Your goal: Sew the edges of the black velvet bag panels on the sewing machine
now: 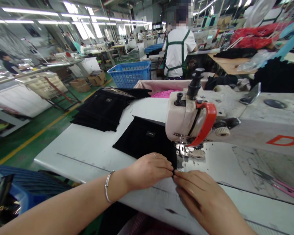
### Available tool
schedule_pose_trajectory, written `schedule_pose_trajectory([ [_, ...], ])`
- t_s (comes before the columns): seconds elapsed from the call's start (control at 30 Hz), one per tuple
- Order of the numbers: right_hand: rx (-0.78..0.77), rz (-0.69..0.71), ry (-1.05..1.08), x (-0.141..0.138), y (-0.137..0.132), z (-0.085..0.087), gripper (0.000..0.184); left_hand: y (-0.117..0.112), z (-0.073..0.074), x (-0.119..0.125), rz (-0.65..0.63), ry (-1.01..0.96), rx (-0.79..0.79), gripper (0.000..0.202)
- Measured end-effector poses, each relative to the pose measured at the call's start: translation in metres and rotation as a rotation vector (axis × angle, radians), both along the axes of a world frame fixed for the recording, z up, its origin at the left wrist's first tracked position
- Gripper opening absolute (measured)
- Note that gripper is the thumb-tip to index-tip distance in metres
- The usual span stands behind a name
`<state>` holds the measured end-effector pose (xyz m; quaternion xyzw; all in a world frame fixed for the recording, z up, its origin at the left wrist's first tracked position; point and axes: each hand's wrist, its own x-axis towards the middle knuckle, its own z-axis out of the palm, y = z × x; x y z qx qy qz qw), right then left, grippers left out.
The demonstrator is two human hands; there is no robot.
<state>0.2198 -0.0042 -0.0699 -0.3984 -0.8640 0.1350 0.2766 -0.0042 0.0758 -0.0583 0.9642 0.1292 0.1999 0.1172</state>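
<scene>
Hands, two: left [149,169] and right [201,195] pinch one black fabric piece [144,138] beside one sewing machine [210,117].

Bright, even light from rows of ceiling tube lights [29,12], w/ blown-out glare at top left. White surface [88,147] well lit, shadows soft & faint, a darker patch under the sewing machine [210,120]. Black fabric piece [144,138] shows almost no detail. Strong wide-angle bend at edges; bkgd slightly soft. One face pixelated.
</scene>
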Motion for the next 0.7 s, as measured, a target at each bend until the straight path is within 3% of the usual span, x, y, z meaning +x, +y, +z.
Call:
schedule_pose_trajectory([
  [0.23, 0.033, -0.009, -0.072, 0.003, 0.025, 0.005, 0.023, 0.025, -0.007, 0.003, 0.005, 0.028, 0.024, 0.022],
  [0.7, 0.082, -0.126, -0.192, 0.006, 0.046, -0.020, 0.033, 0.063, -0.009, 0.015, 0.167, 0.014, -0.016, 0.022],
])
